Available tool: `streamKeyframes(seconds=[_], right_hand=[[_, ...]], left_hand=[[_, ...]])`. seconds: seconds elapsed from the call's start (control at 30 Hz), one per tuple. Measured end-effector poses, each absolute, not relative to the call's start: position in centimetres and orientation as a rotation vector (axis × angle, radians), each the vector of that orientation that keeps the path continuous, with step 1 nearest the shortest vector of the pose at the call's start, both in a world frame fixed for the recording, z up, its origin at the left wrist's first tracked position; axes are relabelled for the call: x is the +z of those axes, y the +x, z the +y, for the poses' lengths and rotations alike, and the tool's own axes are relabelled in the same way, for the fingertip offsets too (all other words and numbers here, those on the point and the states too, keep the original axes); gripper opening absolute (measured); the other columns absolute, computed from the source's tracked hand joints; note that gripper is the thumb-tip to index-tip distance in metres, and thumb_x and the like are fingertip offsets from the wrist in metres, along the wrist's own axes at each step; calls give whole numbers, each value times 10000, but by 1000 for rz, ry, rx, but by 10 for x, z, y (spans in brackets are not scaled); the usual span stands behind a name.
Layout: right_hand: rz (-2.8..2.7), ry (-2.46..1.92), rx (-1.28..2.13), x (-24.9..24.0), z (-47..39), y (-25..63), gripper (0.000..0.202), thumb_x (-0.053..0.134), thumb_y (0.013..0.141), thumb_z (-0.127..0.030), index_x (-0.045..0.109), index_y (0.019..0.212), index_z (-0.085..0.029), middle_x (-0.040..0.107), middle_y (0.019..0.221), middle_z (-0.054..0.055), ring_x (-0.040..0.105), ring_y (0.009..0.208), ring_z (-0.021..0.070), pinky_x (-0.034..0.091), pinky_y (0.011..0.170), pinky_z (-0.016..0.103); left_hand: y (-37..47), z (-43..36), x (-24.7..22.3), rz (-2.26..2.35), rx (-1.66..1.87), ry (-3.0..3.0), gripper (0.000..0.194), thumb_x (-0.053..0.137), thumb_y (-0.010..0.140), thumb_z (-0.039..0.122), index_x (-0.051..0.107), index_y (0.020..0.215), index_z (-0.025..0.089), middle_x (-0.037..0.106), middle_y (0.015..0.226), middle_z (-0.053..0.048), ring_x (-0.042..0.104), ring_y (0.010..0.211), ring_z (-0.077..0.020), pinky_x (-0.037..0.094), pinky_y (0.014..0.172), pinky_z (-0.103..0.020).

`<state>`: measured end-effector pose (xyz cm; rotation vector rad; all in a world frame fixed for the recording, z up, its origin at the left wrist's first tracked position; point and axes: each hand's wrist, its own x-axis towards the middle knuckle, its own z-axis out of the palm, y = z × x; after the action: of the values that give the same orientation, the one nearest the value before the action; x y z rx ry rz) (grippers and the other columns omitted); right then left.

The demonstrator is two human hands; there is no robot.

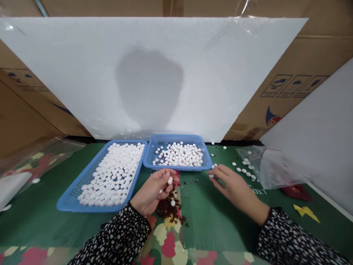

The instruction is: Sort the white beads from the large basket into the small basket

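My left hand (156, 189) is curled, palm partly up, around small white balls; one white ball (170, 180) shows by its thumb and fingers, and another peeks out lower down. My right hand (228, 184) reaches in from the right, its thumb and fingers closed around a small white ball (211, 176). Beneath my left hand lies a pile of dark red-brown shreds (168, 209) with a loose white ball (173, 203) on it. Just beyond both hands, a small blue basket (176, 168) holds white balls with some dark bits. A larger blue basket (67, 198) to the left holds many white balls.
Loose white balls (245, 170) lie at the right beside a clear plastic bag (284, 167). A dark red item (296, 192) and yellow scraps (306, 212) are farther right. A white board (206, 81) leans on cardboard behind. Plastic film (49, 156) lies left on the green table cover (215, 224).
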<state>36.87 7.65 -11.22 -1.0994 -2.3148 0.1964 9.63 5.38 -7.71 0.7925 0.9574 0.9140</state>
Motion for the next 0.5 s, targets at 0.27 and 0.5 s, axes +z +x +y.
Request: streamKeyframes(seconds=[0.27,0.5], right_hand=[[-2184,-1238,-234,-115,104,385,250,326,1016,-218,561,1072,-153,541,1104,161,557,983,313,486,813,441],[-2334,-1051,134,-123,59,342,179,391,1047,-265,559,1079,-209,576,951,70,605,766,214,494,667,306]], left_hand=[[94,61,-84,964,1042,583,165,456,971,236,532,895,110,518,757,-31,406,544,-49,167,398,-144],[95,56,-81,976,936,670,72,496,902,153,555,917,116,511,758,-25,433,602,-75,252,454,-167]])
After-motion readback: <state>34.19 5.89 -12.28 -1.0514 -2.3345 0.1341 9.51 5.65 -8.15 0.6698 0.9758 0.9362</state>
